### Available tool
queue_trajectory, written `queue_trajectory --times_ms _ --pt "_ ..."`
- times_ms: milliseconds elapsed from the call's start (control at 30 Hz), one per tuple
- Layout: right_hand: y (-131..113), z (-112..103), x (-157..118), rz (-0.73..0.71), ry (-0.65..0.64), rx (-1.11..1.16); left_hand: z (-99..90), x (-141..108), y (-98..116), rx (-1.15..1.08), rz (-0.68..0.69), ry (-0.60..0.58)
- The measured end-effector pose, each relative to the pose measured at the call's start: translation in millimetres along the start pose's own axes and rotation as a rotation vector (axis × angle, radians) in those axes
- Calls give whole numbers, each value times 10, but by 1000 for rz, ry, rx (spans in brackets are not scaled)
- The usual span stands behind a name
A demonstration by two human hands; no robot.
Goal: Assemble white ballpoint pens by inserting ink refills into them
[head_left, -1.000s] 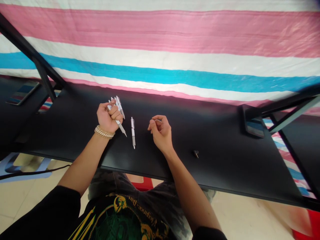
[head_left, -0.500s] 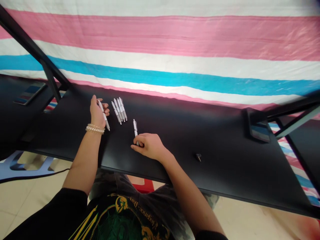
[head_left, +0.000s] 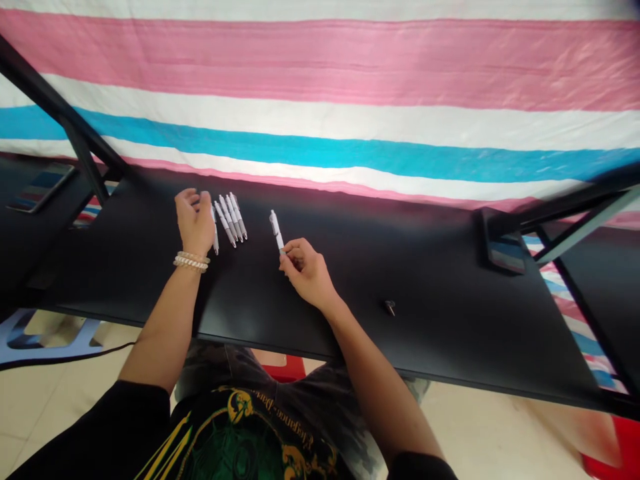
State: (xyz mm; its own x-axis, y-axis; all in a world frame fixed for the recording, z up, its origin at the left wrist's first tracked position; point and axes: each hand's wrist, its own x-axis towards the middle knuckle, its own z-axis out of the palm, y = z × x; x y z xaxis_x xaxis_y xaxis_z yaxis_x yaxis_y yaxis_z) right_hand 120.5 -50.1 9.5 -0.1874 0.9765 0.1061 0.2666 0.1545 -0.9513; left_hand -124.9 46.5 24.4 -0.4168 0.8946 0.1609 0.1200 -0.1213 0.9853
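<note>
My right hand (head_left: 307, 270) pinches the lower end of a white pen (head_left: 275, 229) between thumb and fingers. The pen points away from me, tilted a little to the left, with its clip near the far end. My left hand (head_left: 195, 217) is turned palm down at the left, its fingers loosely bent and apart. Along its right edge lies another white pen (head_left: 215, 233), partly hidden by the hand. Just right of that, a row of several white pens with grey grips (head_left: 231, 219) lies side by side on the black table (head_left: 340, 313).
A small dark object with a shiny tip (head_left: 390, 307) lies right of my right hand. Black metal supports (head_left: 83, 143) slant up at both table ends. One dark phone-like slab (head_left: 504, 250) is by the right support, another (head_left: 43, 188) at far left. Striped sheeting (head_left: 320, 73) hangs behind.
My left hand has turned from palm up to palm down, and the pen it carried now lies beside the row. My right hand has lifted its pen slightly forward and right.
</note>
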Motion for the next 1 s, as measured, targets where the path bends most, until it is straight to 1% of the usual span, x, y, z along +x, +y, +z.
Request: queue_trajectory --times_ms 33,67,100,167,200,233,267,333,433,500,567,633,700,733,867,1000 --pt "-12 2 -2 11 -5 81 45 -45 18 -18 32 7" --pt "-28 3 -4 17 -9 151 95 -101 38 -73 15 -90" --pt "-44 4 -6 20 -13 207 147 -164 60 -150 -40 -230" --pt "-72 5 -8 15 -27 265 245 -300 106 -287 -195 -508" --pt "-80 6 -8 8 -37 270 287 -365 127 -336 -253 -600" --pt "-81 8 -5 -1 -45 264 325 -422 143 -372 -291 -650" --pt "-76 12 0 -8 -39 255 357 -469 152 -394 -312 -665" --pt "-50 23 16 2 21 245 408 -532 148 -455 -319 -603" --pt "4 32 45 73 134 241 466 -563 96 -531 -309 -471" --pt "31 26 56 88 180 198 497 -568 51 -550 -304 -428" --pt "41 12 59 49 257 137 524 -577 11 -566 -307 -411" --pt "35 -2 56 -38 357 71 546 -593 -19 -598 -326 -405" --pt "21 -8 55 -115 418 38 564 -613 -38 -630 -347 -404" --pt "15 -7 56 -124 425 47 573 -623 -45 -642 -356 -402" --pt "20 3 66 -33 371 145 601 -647 -58 -660 -384 -386" --pt "46 -9 82 -75 386 164 609 -643 -62 -668 -392 -377"
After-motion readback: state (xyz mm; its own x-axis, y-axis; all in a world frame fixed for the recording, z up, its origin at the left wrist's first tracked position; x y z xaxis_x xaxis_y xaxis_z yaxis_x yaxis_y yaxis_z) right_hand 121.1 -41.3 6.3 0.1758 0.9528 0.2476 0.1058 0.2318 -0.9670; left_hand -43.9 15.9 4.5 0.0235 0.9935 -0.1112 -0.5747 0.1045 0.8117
